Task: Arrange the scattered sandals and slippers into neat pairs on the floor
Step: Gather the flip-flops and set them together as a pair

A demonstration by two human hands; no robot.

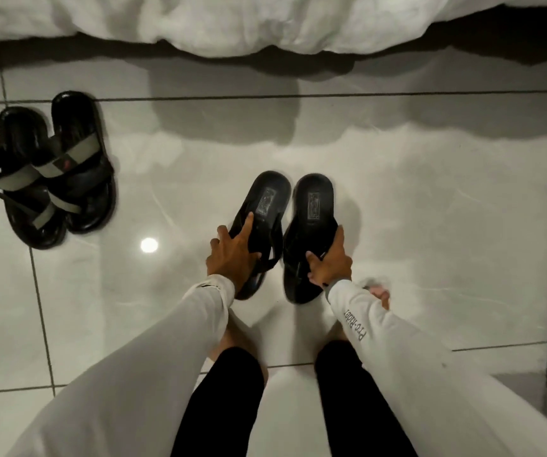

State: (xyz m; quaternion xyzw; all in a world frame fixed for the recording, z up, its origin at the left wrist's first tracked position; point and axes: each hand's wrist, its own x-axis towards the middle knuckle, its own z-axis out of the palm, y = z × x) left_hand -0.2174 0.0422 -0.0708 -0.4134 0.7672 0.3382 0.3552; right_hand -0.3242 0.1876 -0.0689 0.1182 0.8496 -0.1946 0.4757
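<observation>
Two black flip-flops gripped side by side at frame centre.
Left hand grips the left flip-flop, right hand the right flip-flop; toe ends hidden. Strapped sandals overlap at 10 o'clock; insole labels illegible.

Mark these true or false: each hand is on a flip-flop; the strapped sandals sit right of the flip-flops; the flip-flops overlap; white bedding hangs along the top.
1. Left hand and right hand each grip a black flip-flop, left flip-flop and right flip-flop. True.
2. The strapped sandals sit right of the flip-flops. False: they are to the left.
3. The flip-flops overlap. False: they lie side by side with a gap between them.
4. White bedding hangs along the top. True.
</observation>
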